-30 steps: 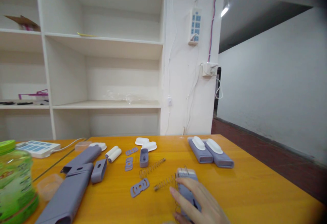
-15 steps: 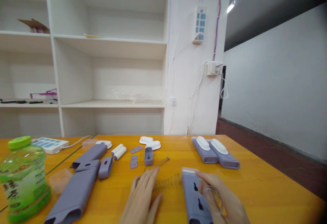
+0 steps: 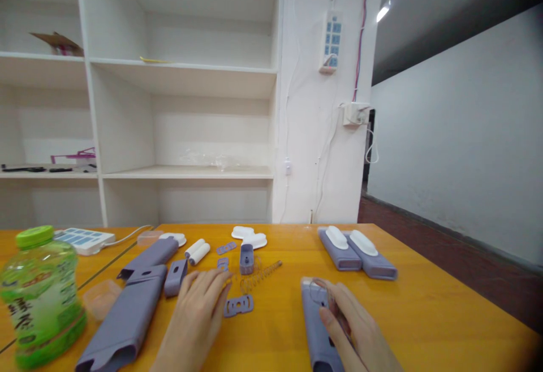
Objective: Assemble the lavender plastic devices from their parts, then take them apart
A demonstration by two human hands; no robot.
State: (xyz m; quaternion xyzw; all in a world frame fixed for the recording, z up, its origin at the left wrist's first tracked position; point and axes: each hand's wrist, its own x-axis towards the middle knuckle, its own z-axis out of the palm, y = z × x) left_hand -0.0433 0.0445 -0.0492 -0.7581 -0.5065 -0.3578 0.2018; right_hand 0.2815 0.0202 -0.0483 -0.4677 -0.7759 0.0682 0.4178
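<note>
My right hand (image 3: 358, 327) lies over a long purple casing (image 3: 314, 327) with a pale end, fingers curled round a thin wire coil spring (image 3: 318, 288) whose loops show at the fingertips. The casing lies flat, partly covered by that hand. My left hand (image 3: 193, 310) hovers above the table with fingers loosely bent, thumb apart, and nothing visible in them. Just right of it lies a flat purple slotted plate (image 3: 238, 306). Beyond that, loose coil springs (image 3: 261, 276) rest near a small purple cup-shaped part (image 3: 246, 259). Another flat plate (image 3: 223, 263) is partly hidden by my left fingers.
At left stand a green-lidded bottle (image 3: 40, 298) and long purple casings (image 3: 127, 315), with a short purple cap (image 3: 175, 277) beside them. White cylinders (image 3: 197, 251) and white oval pieces (image 3: 250, 237) lie farther back. Two casings with white tops (image 3: 358, 250) sit back right.
My left hand has moved left, uncovering a flat slotted plate. The spring stretched between the hands is gone from there. My right hand has turned, with wire loops now at its fingertips.
</note>
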